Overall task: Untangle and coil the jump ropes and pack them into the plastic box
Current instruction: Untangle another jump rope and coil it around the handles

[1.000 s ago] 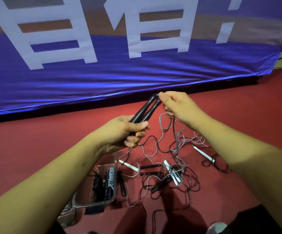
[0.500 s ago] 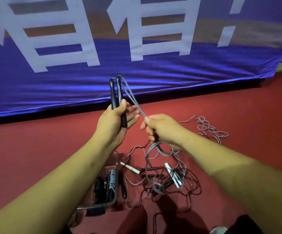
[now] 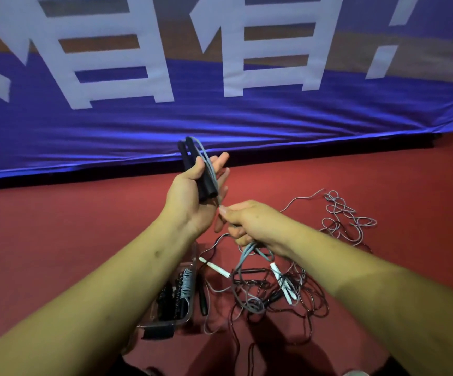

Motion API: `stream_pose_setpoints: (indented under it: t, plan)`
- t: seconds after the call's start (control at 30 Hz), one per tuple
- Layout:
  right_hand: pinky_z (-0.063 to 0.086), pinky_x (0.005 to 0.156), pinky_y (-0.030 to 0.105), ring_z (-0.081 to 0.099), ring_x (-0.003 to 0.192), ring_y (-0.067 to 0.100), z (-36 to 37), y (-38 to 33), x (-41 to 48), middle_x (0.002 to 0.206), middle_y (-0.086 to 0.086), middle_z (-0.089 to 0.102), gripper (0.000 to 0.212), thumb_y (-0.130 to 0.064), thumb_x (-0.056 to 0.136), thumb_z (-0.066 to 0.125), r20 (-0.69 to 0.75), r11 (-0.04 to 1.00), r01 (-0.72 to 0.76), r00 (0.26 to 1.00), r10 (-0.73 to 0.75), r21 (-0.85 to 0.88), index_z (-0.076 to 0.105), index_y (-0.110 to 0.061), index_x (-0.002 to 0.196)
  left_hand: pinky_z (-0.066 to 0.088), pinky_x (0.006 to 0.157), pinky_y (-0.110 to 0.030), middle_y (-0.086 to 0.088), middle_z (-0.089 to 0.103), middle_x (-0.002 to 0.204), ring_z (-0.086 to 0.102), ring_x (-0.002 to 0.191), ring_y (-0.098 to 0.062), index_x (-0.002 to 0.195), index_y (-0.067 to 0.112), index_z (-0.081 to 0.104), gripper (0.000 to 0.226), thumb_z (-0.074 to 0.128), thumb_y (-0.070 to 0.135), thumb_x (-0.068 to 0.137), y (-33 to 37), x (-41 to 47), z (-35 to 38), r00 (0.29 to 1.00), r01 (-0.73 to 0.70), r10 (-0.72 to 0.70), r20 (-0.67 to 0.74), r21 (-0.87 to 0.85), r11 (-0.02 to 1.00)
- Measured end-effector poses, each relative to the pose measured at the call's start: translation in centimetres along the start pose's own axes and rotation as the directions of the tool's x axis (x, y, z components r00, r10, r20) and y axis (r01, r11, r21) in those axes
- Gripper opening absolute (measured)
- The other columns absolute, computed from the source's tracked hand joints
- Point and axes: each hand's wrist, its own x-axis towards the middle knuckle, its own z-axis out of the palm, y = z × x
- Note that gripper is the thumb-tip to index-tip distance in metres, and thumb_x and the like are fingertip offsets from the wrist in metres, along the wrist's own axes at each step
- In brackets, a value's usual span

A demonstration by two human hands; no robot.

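Tangled ropes [image 3: 251,305] beside clear, part-filled box [image 3: 191,308]

Blue banner [image 3: 247,126], white characters, above red floor [image 3: 57,226].

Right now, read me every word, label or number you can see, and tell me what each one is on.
Banner: large white characters with their tops cut off by the frame; none can be read whole.
Banner, right end: a slanted white stroke, perhaps "!", also cut off.
Handles, ropes, box: no text visible.
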Motion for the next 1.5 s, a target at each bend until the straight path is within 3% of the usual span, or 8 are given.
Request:
stream_pose_setpoints:
  t: [0.23,0.43,0.67,0.87,1.0,1.13,1.4,1.5]
  plan:
    - [0.021,0.043,0.023,0.026,0.038,0.01,1.0,-0.2,0.7,0.041,-0.003,0.034,0.046,-0.02,0.102,0.044,-0.101,0.984,0.016,0.994,-0.034,-0.177,0.054,-0.012,0.057,0.046,0.103,-0.052,-0.014,0.066,0.12,0.061,0.119,-0.038,0.12,0.025,0.055,0.031,0.046,0.046,0.099,-0.5,0.5,-0.4,0.999,-0.026,0.022,0.041,0.084,0.996]
    - [0.028,0.037,0.016,0.03,0.033,0.004,1.3,-0.7,0.3,0.038,-0.008,0.037,0.041,-0.024,0.104,0.038,-0.033,0.981,0.08,0.996,-0.087,-0.179,0.056,-0.004,0.074,0.027,0.037,-0.013,0.004,0.039,0.059,0.034,0.038,-0.006,0.101,0.024,0.047,0.015,0.049,0.038,0.101,0.3,1.1,0.2,0.992,-0.121,0.121,-0.032,0.026,0.992]
    - [0.041,0.049,0.018,0.045,0.045,0.007,0.2,-0.1,-0.7,0.056,-0.004,0.046,0.021,-0.016,0.098,0.053,0.043,0.912,0.047,0.999,-0.032,-0.408,0.059,-0.011,0.079,0.018,0.04,-0.015,0.004,0.036,0.059,0.027,0.039,-0.006,0.094,0.025,0.038,0.016,0.049,0.03,0.103,3.8,2.7,-1.9,0.935,-0.273,0.28,-0.218,0.062,0.96]
    - [0.051,0.062,0.033,0.045,0.041,0.012,-2.2,1.5,-1.4,0.046,-0.002,0.041,0.014,-0.011,0.097,0.055,0.023,0.986,-0.136,0.99,0.138,-0.097,0.062,-0.004,0.086,0.02,0.041,-0.017,0.002,0.034,0.061,0.027,0.038,-0.006,0.09,0.024,0.037,0.017,0.047,0.026,0.104,6.1,3.2,-4.7,0.823,-0.398,0.449,-0.35,0.21,0.893]
    - [0.021,0.04,0.02,0.019,0.037,0.006,-3.0,-0.2,-2.0,0.047,-0.005,0.023,0.023,-0.02,0.099,0.049,0.068,0.979,-0.069,0.996,0.056,0.194,0.06,0.0,0.095,0.021,0.039,-0.014,0.001,0.031,0.06,0.027,0.034,-0.006,0.084,0.023,0.033,0.023,0.044,0.024,0.104,6.4,3.8,-7.9,0.808,-0.355,0.419,-0.415,0.226,0.907]
    - [0.017,0.039,0.018,0.018,0.041,0.008,-1.8,-1.5,-2.8,0.051,-0.002,0.026,0.022,-0.019,0.101,0.046,0.201,0.999,-0.01,0.979,0.021,-0.054,0.059,-0.005,0.091,0.031,0.038,-0.015,-0.005,0.032,0.056,0.033,0.029,-0.01,0.085,0.021,0.034,0.022,0.049,0.021,0.1,5.7,4.6,-9.6,0.789,-0.206,0.453,-0.416,0.514,0.833]
    - [0.013,0.038,0.012,0.021,0.038,0.004,-4.5,-2.8,-1.7,0.049,-0.004,0.038,0.028,-0.015,0.099,0.05,-0.206,0.989,0.147,0.967,-0.148,-0.018,0.058,-0.006,0.074,0.039,0.041,-0.021,-0.004,0.049,0.055,0.046,0.039,-0.017,0.096,0.012,0.055,0.004,0.058,0.012,0.094,1.6,1.6,-7.6,0.99,0.141,-0.003,-0.142,0.977,0.163]
    - [0.014,0.036,0.014,0.021,0.038,0.005,-5.9,-2.7,-1.5,0.052,-0.001,0.038,0.03,-0.016,0.099,0.049,-0.339,0.99,0.125,0.93,-0.14,-0.066,0.059,-0.007,0.072,0.026,0.038,-0.014,0.005,0.04,0.044,0.033,0.034,-0.009,0.105,0.018,0.054,0.007,0.048,0.017,0.101,0.7,0.3,-6.3,0.95,0.188,-0.303,-0.072,0.908,0.374]
